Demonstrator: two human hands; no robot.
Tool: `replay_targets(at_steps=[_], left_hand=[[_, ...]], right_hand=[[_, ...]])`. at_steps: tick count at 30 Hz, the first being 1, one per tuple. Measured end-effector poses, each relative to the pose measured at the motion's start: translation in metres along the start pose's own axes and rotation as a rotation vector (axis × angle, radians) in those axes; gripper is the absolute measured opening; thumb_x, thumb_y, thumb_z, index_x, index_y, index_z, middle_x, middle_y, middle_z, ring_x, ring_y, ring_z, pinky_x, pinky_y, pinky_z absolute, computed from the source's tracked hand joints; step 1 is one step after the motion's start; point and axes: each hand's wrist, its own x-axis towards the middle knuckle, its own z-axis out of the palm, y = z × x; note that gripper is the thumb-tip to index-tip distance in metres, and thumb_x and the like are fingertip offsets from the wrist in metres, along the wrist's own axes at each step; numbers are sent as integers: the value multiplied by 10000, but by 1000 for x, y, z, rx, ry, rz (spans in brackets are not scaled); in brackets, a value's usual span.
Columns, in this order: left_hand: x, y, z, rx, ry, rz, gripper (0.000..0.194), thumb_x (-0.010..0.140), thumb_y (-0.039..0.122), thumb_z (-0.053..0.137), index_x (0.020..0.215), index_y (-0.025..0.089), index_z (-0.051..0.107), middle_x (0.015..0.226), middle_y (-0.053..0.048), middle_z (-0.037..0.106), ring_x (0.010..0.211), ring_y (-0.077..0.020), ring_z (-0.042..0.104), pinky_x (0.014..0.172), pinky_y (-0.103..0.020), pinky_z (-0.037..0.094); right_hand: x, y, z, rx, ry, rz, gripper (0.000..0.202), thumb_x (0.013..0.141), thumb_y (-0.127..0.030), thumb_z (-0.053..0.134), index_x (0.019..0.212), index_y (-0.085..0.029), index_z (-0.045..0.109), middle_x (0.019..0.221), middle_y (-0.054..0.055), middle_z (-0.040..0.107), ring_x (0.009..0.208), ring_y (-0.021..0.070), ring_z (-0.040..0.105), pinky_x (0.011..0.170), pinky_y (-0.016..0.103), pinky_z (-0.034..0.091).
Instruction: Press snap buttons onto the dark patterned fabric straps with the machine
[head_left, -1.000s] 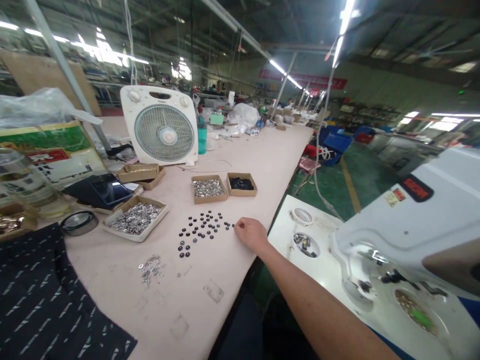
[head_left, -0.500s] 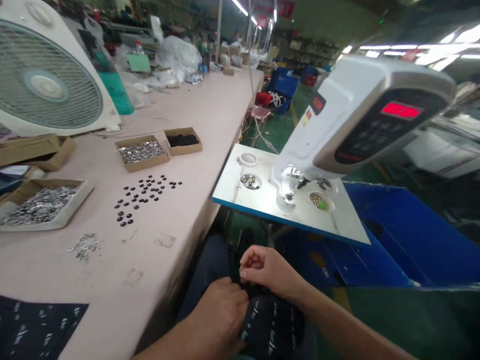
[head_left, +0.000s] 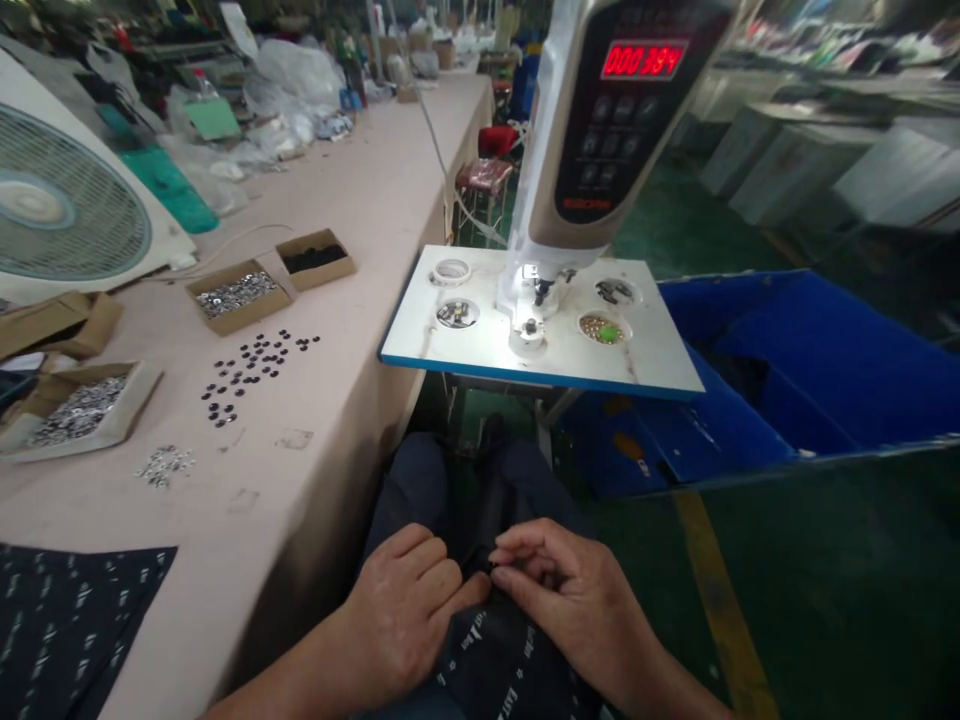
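Note:
Over my lap lies a dark fabric piece (head_left: 499, 665) with white printed lettering and stars. My left hand (head_left: 409, 600) is closed on its upper edge, thumb pointing right. My right hand (head_left: 574, 605) is closed in a pinch at that same edge, thumb and forefinger almost meeting my left thumb. Something tiny and dark shows between the fingertips; its kind is too small to tell. Ahead stands a snap-press machine (head_left: 592, 130) with a red digital display, its lit head above a white, blue-edged work plate (head_left: 465, 350).
On the table at left are black round caps (head_left: 255, 365), loose silvery pieces (head_left: 165, 465), small boxes (head_left: 236, 297) of metal parts, a fan (head_left: 52, 200) and more printed fabric (head_left: 67, 620). A blue bin (head_left: 825, 360) stands right of the machine. Plate wells hold small parts (head_left: 602, 328).
My right hand has come down to the fabric edge and its fingertips now meet my left thumb there. The view has turned right and lower, bringing the machine's display face-on.

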Motion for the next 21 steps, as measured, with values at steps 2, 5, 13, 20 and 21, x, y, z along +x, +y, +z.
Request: replay_targets(at_steps=[2, 5, 13, 20, 21], left_hand=[[1, 4, -7, 19, -4, 13, 234, 1009, 113, 403, 1100, 50, 609, 688, -23, 514, 667, -167, 408, 650, -346, 301], [3, 9, -14, 28, 6, 26, 264, 1017, 117, 376, 1128, 51, 607, 677, -25, 532, 664, -172, 442, 660, -352, 332], [9, 16, -17, 15, 54, 30, 214, 1000, 93, 418, 1047, 82, 627, 662, -27, 553, 672, -172, 476, 687, -354, 380], [3, 15, -15, -27, 64, -6, 190, 980, 74, 449, 1050, 84, 625, 677, -36, 568, 678, -170, 466, 672, -352, 358], [3, 15, -16, -32, 59, -12, 193, 978, 77, 446, 1048, 85, 626, 680, -39, 569, 678, -170, 467, 668, -350, 354]], right_hand=[[-7, 0, 1, 4, 6, -53, 184, 833, -163, 709, 1010, -213, 704, 883, -17, 760, 666, 80, 687, 604, 143, 524], [-14, 1, 2, 2, 36, -126, 250, 840, -137, 703, 1069, -236, 682, 900, -42, 763, 675, 64, 706, 613, 114, 537], [-24, 1, 2, -96, 123, -329, 396, 837, -70, 693, 1175, -264, 627, 932, -76, 763, 721, 46, 720, 681, 91, 560], [-24, -5, -1, -228, 166, -498, 413, 849, -78, 700, 1210, -254, 606, 959, -86, 767, 769, 35, 726, 788, 84, 541], [-23, -5, -2, -253, 170, -519, 399, 853, -84, 699, 1205, -250, 610, 963, -83, 767, 778, 40, 727, 804, 96, 540]])
